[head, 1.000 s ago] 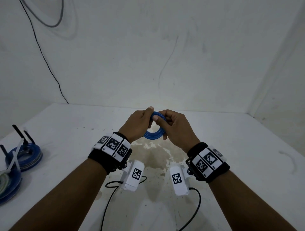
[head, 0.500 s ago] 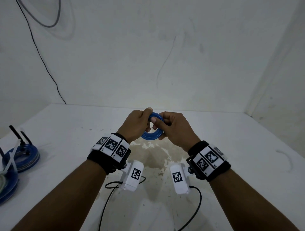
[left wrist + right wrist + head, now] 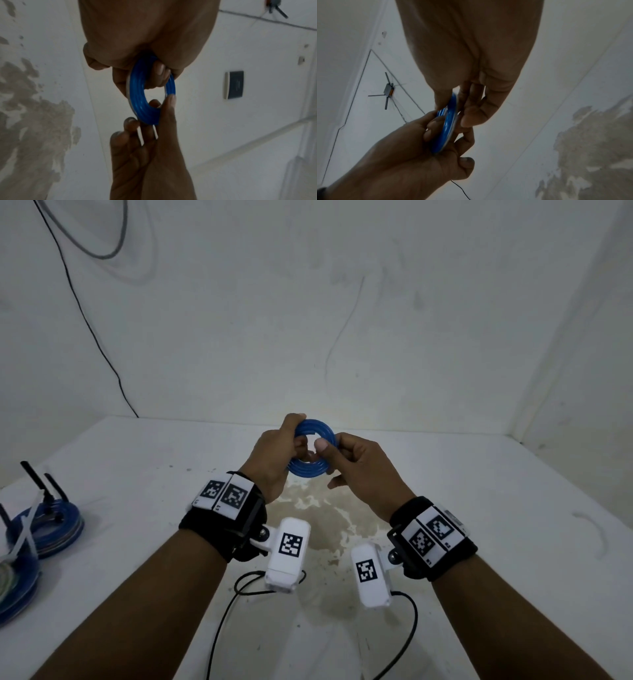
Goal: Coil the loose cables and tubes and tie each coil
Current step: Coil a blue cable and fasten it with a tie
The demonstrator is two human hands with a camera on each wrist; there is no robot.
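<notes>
A small coil of blue tube (image 3: 312, 451) is held up in the air over the white table (image 3: 479, 508), between both hands. My left hand (image 3: 274, 453) grips its left side, with fingers curled through the hole (image 3: 159, 75). My right hand (image 3: 346, 457) pinches the right side of the coil (image 3: 137, 97) between thumb and fingers. In the right wrist view the blue coil (image 3: 447, 127) is seen edge-on between the two hands. No tie shows on this coil.
Blue coils (image 3: 51, 525) bound with black and white ties lie stacked at the table's left edge. A brown stain (image 3: 318, 518) marks the table under my hands. Thin black wires (image 3: 219, 628) run from the wrist cameras. White walls close the back and right.
The coil has turned to face the head camera more, so its hole shows. My right thumb has shifted onto the coil's right rim, and both hands rose slightly.
</notes>
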